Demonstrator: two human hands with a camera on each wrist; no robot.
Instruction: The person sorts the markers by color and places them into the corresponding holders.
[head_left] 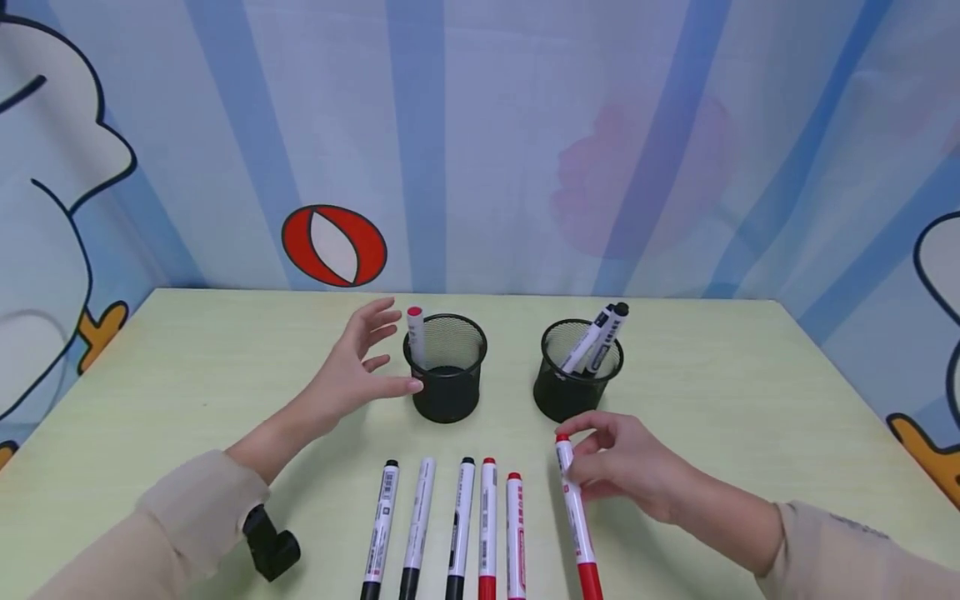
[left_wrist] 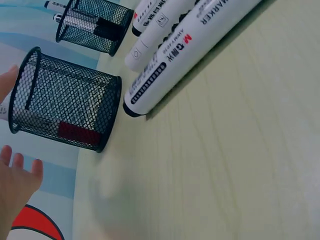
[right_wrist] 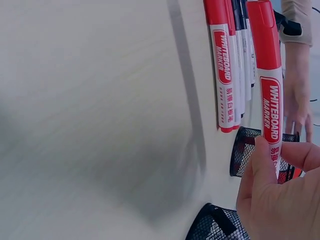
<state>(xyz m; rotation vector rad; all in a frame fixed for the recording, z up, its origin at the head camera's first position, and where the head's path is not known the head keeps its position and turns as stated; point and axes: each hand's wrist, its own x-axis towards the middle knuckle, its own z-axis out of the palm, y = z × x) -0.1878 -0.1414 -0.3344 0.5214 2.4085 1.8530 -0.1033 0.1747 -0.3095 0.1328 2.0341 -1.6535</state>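
My right fingers pinch a red-capped marker near one end, so it could swing loose; my left fingers, spread and empty, hover beside a mesh cup.

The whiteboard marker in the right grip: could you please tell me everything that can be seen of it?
The whiteboard marker has a white, plastic-looking barrel, a red cap fitted on one end and a red plug at the other. Its red label reads WHITEBOARD MARKER in white, with more lettering beyond. The right grip pinches it near the plug. It slants, cap end nearest in the head view, apparently lifted off the table, right of the row of five markers.
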